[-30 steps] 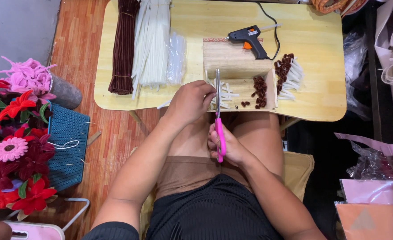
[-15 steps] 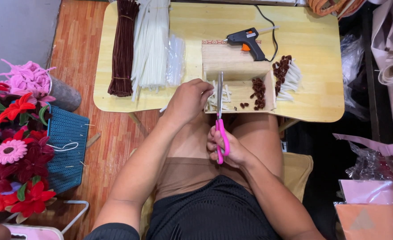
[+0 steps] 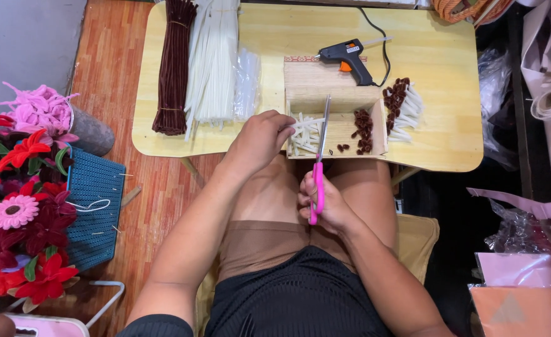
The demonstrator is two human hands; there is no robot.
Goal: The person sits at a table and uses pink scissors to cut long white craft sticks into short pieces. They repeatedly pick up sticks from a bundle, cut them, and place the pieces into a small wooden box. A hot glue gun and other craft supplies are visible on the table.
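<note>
The right hand [image 3: 326,205] was closed around the pink handles of the scissors [image 3: 319,163]. The blades pointed up and away from the person, into a small box [image 3: 306,93] on the table [image 3: 437,62]. The blades looked almost shut, with only a thin gap.

The left hand [image 3: 258,138] was at the box's left edge. Its fingers were pinched on a bunch of white stems [image 3: 303,128] right beside the blades. More cut white pieces lay in the left part of the box. Brown bits [image 3: 364,131] lay in the right part.

Just outside the box, on its right, was a pile of white sticks with brown tips [image 3: 401,107]. A glue gun [image 3: 348,56] lay behind the box. Long brown stems [image 3: 174,68] and long white stems [image 3: 214,62] lay on the left of the table. Red and pink flowers [image 3: 13,212] stood on the floor, well apart from the hands.
</note>
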